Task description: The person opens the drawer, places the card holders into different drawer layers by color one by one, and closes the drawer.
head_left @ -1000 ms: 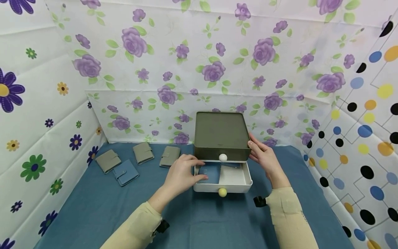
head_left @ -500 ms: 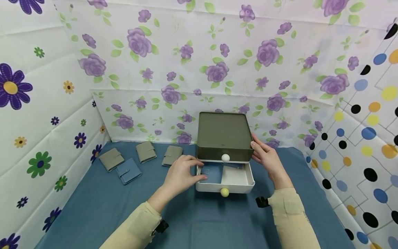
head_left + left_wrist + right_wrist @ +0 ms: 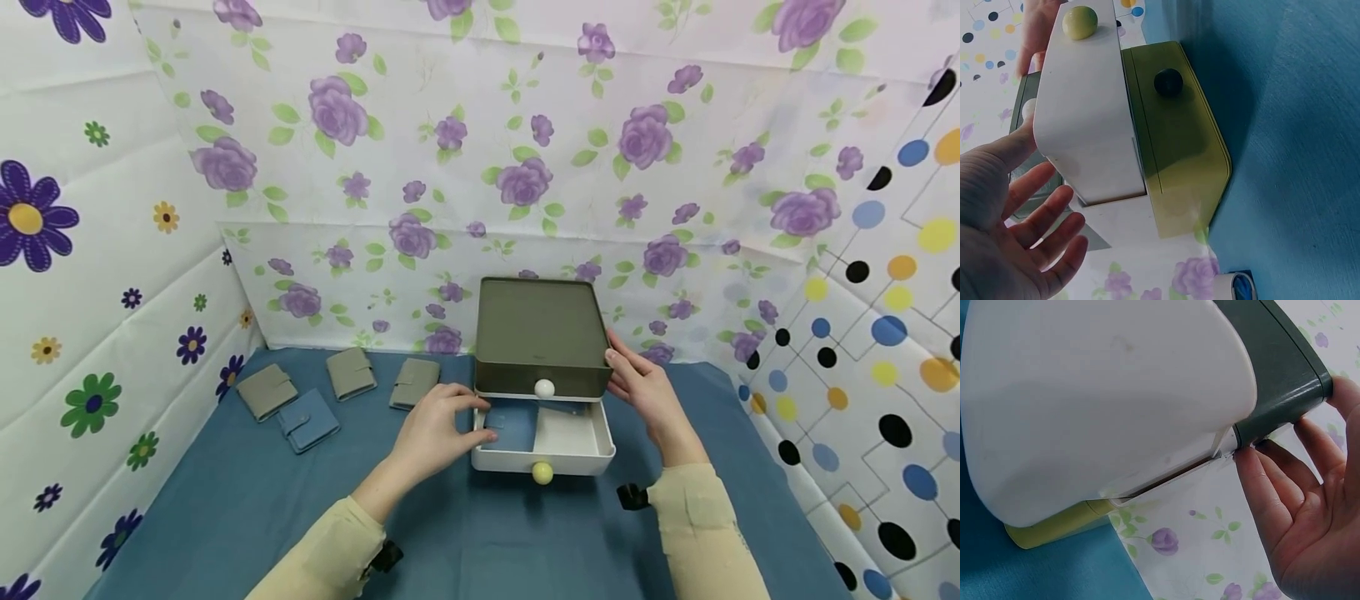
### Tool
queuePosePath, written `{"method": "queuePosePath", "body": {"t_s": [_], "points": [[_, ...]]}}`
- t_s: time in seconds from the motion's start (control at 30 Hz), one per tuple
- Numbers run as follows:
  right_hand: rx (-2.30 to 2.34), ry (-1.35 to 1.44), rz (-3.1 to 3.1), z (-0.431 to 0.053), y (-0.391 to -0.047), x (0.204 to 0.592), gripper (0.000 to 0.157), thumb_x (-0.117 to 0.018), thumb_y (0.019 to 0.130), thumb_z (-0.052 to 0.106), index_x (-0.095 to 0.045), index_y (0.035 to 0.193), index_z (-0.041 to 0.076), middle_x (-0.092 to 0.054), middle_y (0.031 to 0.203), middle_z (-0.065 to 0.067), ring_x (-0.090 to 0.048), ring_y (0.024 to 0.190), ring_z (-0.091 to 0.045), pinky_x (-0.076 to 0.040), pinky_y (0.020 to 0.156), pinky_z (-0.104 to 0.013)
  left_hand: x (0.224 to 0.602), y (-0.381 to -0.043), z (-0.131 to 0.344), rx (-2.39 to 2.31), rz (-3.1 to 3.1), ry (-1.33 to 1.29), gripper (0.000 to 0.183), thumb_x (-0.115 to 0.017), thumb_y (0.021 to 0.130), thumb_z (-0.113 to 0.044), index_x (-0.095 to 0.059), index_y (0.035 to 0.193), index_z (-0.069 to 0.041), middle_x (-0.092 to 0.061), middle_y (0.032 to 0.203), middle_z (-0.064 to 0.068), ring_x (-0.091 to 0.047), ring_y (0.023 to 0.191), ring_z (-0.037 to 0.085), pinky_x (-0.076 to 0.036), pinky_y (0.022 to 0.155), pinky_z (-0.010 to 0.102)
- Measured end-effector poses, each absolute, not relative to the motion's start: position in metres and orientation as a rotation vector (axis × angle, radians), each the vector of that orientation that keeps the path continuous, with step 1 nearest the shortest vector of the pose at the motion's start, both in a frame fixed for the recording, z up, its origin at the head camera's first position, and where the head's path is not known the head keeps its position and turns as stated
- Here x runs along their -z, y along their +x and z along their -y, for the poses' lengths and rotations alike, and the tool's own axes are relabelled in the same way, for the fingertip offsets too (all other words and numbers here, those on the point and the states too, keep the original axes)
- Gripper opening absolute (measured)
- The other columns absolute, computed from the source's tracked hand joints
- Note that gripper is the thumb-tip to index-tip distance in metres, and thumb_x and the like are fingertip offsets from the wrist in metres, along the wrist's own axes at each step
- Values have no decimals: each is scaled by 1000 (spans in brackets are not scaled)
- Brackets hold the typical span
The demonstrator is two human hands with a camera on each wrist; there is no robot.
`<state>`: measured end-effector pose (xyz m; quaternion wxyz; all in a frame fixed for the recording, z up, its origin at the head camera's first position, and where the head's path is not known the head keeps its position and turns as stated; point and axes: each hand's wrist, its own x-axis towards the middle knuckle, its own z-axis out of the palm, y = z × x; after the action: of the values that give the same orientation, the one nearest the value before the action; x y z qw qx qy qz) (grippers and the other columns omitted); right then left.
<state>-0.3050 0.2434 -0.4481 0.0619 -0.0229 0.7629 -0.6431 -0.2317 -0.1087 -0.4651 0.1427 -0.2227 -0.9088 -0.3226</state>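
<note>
Left hand [image 3: 438, 429] spread wide at the left wall of white drawer [image 3: 581, 463], by blue wallet [image 3: 517, 425] inside; contact unclear. Right hand [image 3: 647, 396] grips drawer unit [image 3: 536, 325]: keep it braced, wallet flat. Upper tier [image 3: 510, 380] overhangs drawer's rear, limiting reach. Leftward on cloth [image 3: 465, 533]: 3 grey wallets [image 3: 416, 383], 1 loose blue one [image 3: 309, 421].

The drawer unit [image 3: 540, 321] overhangs the rear of its pulled-out drawer [image 3: 573, 435]; entry from above is free at the front right, whereas the left hand [image 3: 433, 432] bars the left wall. The right hand [image 3: 647, 398] occupies the unit's right side; beyond it, an open strip reaches the right edge of the worktop [image 3: 753, 475]. Toward the back-left corner, three grey wallets [image 3: 266, 392] and a blue wallet [image 3: 309, 421] obstruct low passage. A floral sheet [image 3: 405, 175] closes the back edge.
</note>
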Motion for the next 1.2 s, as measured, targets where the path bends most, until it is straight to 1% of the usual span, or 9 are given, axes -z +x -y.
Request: {"method": "queuePosePath", "body": {"t_s": [0.17, 0.3, 0.43, 0.53, 0.63, 0.8, 1.1, 1.2], "points": [[1939, -74, -2313, -244, -304, 449, 67, -60, 105, 61, -37, 165, 42, -35, 171, -5, -50, 148, -29, -45, 115, -40, 467, -231, 112, 956, 2629, -648, 42, -88, 92, -35, -79, 128, -14, -71, 124, 2, -64, 116, 25, -58, 87, 47], [1938, -80, -2334, -244, -304, 447, 68, -60, 104, 63, -38, 165, 43, -35, 171, -5, -50, 147, -29, -45, 115, -42, 467, -232, 116, 965, 2635, -667, 48, -85, 95, -37, -75, 136, -15, -69, 129, 4, -65, 119, 27, -59, 89, 48], [1937, -67, -2338, -244, -303, 447, 68, -60, 104, 63, -37, 165, 43, -34, 172, -4, -50, 147, -29, -44, 116, -42, 469, -233, 121, 962, 2660, -740, 55, -83, 96, -39, -69, 145, -16, -65, 138, 7, -63, 126, 28, -58, 95, 51], [1928, -61, -2333, -244, -302, 447, 68, -60, 104, 63, -37, 165, 44, -33, 172, -4, -50, 148, -29, -44, 116, -43, 472, -232, 124, 973, 2675, -789, 59, -81, 98, -40, -65, 149, -15, -62, 143, 8, -61, 131, 30, -55, 102, 53], [1925, -67, -2335, -243, -302, 447, 67, -60, 104, 63, -36, 165, 44, -33, 172, -4, -49, 148, -29, -43, 116, -43, 474, -232, 128, 998, 2670, -817, 60, -80, 99, -41, -64, 150, -13, -60, 146, 8, -58, 134, 30, -52, 106, 54], [1928, -73, -2339, -242, -303, 447, 67, -59, 104, 63, -37, 165, 44, -34, 172, -4, -50, 148, -29, -43, 116, -44, 479, -230, 135, 1009, 2685, -794, 60, -78, 100, -41, -63, 150, -12, -58, 150, 7, -55, 139, 29, -48, 111, 54], [1931, -65, -2334, -242, -304, 448, 68, -60, 104, 63, -37, 165, 43, -34, 172, -4, -50, 148, -29, -44, 116, -43, 488, -225, 157, 1007, 2703, -743, 62, -77, 101, -42, -61, 152, -12, -54, 155, 8, -51, 143, 32, -47, 112, 58], [1930, -59, -2330, -242, -304, 448, 67, -60, 104, 63, -37, 165, 43, -35, 171, -5, -50, 148, -29, -44, 116, -42, 492, -224, 167, 996, 2718, -714, 61, -77, 101, -42, -60, 153, -14, -54, 156, 9, -51, 144, 33, -46, 111, 60]]}}
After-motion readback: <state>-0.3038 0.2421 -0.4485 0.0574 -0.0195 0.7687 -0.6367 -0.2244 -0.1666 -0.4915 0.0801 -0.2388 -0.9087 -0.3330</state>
